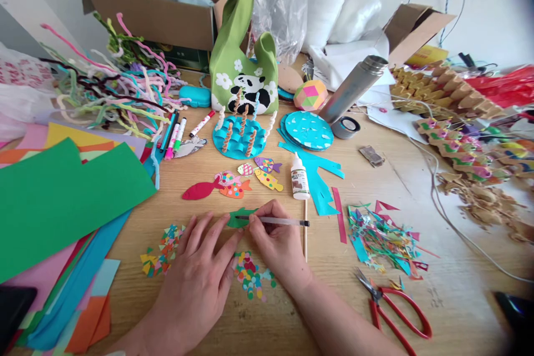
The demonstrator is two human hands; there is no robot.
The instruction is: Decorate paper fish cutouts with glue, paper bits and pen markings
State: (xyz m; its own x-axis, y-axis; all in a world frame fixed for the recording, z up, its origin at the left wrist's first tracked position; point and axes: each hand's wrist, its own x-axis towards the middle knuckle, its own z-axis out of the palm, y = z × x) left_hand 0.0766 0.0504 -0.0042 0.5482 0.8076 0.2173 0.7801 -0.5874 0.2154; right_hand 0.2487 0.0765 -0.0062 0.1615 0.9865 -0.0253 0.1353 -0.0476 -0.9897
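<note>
A small green paper fish (238,219) lies on the wooden table, partly covered by my fingers. My left hand (204,267) rests flat with its fingers stretched out, and its fingertips reach the fish's left end. Between the fingertips of my right hand (278,242) is a slim pen (287,222), its tip on the green paper. Round paper confetti (250,275) sits between my hands. Small cut paper triangles (154,258) lie left of my left hand. Above the green fish are several decorated paper fish, among them a red one (200,188) and a yellow one (268,180).
A glue bottle (299,181) stands beyond my right hand. Red-handled scissors (390,306) and paper scraps (384,236) lie at the right, coloured paper sheets (62,206) at the left. Further back are a blue disc with twisted posts (240,142), a steel flask (354,89) and a panda bag (223,67).
</note>
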